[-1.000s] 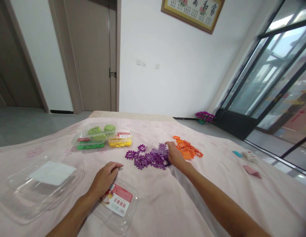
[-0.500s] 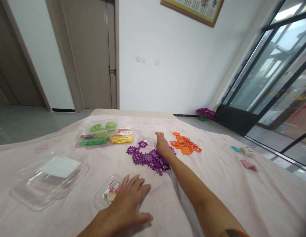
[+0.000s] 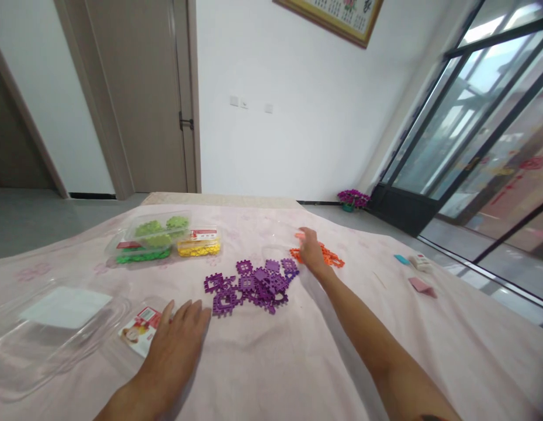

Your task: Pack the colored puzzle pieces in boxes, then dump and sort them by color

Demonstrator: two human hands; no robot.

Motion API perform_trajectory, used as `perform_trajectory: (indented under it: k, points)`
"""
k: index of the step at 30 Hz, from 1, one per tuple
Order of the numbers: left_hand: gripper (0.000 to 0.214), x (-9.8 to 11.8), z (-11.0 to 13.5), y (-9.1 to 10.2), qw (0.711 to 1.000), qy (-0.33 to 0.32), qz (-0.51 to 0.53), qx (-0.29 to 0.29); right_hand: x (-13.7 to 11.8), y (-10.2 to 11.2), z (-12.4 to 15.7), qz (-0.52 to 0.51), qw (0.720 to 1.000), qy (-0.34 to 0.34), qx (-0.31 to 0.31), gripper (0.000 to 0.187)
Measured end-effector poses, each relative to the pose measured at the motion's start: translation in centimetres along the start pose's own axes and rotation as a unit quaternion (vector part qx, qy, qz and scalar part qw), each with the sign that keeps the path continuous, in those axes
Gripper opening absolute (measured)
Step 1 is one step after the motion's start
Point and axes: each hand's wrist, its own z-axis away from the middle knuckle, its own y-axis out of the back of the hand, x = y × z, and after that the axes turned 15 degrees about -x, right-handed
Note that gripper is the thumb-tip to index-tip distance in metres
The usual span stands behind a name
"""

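Note:
My right hand reaches far across the pink cloth and rests on a pile of flat orange interlocking pieces, fingers stretched forward. A spread of purple interlocking pieces lies just left of that wrist. Closer to me, my left hand lies flat on the cloth with fingers stretched out. Its edge covers part of a clear plastic lid with a red label. Neither hand holds anything that I can see.
A clear box of green pieces and one of yellow pieces stand at the back left. A large clear container sits near left. A small clear tub stands beside the orange pile. Small blue, white and pink items lie far right.
My right hand left the purple pile and moved right onto the orange pieces. The purple pieces now lie more spread out. My left hand slid left and flattened beside the labelled lid.

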Motion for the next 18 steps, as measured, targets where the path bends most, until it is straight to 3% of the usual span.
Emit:
perform_trajectory:
  k: [4,8,13,18]
  points:
    - [0.066,2.4,-1.5,-4.5,0.988,-0.028,0.036,0.145,5.4,1.9,-3.6,0.041,0.981,-0.189,0.032,0.063]
    - [0.071,3.6,-2.8,-7.0,0.964,-0.046,0.06,0.254,7.7,1.8,-5.4,0.074,0.964,-0.255,0.005,0.058]
    - [0.076,3.1,-3.0,-7.1,0.959,-0.019,0.021,0.281,8.8,0.4,-6.4,0.144,0.956,-0.254,-0.019,0.05]
    - [0.074,2.1,-3.2,-7.1,0.966,0.012,0.024,0.258,10.0,0.5,-6.4,0.19,0.945,-0.257,-0.072,0.05]
